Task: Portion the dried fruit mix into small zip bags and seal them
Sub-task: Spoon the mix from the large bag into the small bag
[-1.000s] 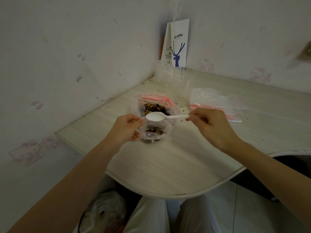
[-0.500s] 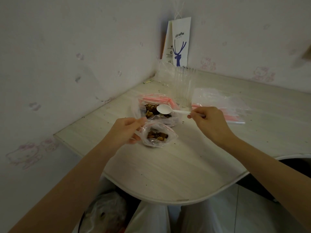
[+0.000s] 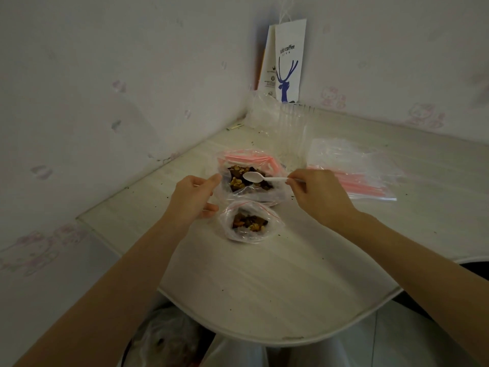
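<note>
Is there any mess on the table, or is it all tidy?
A little mess. Small dark crumbs are scattered over the table, mostly around the big fruit bag and the small open bag. The empty zip bags lie in a loose, slightly fanned pile. Nothing looks torn or tipped over.

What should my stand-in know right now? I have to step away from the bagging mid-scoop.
Left hand: pinching the edge of the big fruit bag, holding it open.
Right hand: holds the white spoon by its handle, bowl empty over the big bag.
Small bag: on the table in front, part filled, unsealed.
Empty zip bags: stacked to the right.
Left: scoop more, seal this bag, fill the rest.
</note>
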